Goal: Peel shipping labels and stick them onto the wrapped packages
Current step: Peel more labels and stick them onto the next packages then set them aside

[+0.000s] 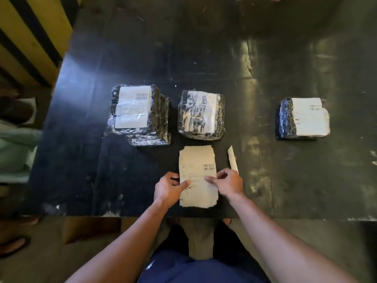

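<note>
A stack of cream shipping labels point(196, 162) lies near the table's front edge. My left hand point(168, 188) grips its left side, thumb on top. My right hand point(229, 183) pinches the right side, thumb pressed on the top sheet. Behind the stack stand plastic-wrapped dark packages: a left pile point(138, 113) with a white label on top, a middle package point(201, 115) with no clean label, and a right pile point(304, 118) bearing a white label.
A narrow strip of peeled backing paper point(233, 159) lies just right of the label stack. The dark, scuffed table point(265, 68) ends close to my body. A yellow and black striped structure point(30, 37) stands at the left.
</note>
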Tool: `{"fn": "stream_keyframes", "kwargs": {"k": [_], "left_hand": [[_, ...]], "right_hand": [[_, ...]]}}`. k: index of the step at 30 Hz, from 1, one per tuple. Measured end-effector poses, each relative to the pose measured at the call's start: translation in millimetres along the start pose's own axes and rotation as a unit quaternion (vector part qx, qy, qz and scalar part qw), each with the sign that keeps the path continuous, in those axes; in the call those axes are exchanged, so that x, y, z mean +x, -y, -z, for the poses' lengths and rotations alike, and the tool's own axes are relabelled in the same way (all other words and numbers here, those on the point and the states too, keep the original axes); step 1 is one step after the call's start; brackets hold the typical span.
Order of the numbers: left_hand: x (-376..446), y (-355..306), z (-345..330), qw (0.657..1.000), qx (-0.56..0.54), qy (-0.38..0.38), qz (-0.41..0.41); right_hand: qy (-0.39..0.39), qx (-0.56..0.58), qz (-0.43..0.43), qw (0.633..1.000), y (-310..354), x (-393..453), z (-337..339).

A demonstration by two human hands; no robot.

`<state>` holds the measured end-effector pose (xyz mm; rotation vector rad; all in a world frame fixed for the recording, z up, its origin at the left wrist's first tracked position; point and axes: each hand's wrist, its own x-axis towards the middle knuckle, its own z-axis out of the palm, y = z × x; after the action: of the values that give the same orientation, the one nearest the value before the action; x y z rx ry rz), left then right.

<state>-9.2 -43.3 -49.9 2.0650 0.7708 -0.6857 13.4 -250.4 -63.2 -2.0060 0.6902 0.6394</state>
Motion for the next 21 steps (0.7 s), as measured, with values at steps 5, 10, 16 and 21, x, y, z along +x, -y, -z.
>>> {"fn": "stream_keyframes", "kwargs": {"k": [5, 10, 16, 21], "left_hand": [[4, -2, 1, 1.000, -0.011, -0.006, 0.007], [8, 1, 5, 1.000, -0.017, 0.019, 0.011], [0, 3, 9, 1.000, -0.012, -0.012, -0.002], [-25, -27, 31, 0.988, -0.129, -0.005, -0.083]], "right_hand": [[0.000, 0.137, -0.067, 0.988, 3, 0, 5], [0.033, 0.153, -0.061, 0.986, 3, -5, 14], [0.042, 0.176, -0.018, 0.983, 2, -9, 34], [0.100, 0.241, 0.078, 0.962, 26, -33, 65]]}}
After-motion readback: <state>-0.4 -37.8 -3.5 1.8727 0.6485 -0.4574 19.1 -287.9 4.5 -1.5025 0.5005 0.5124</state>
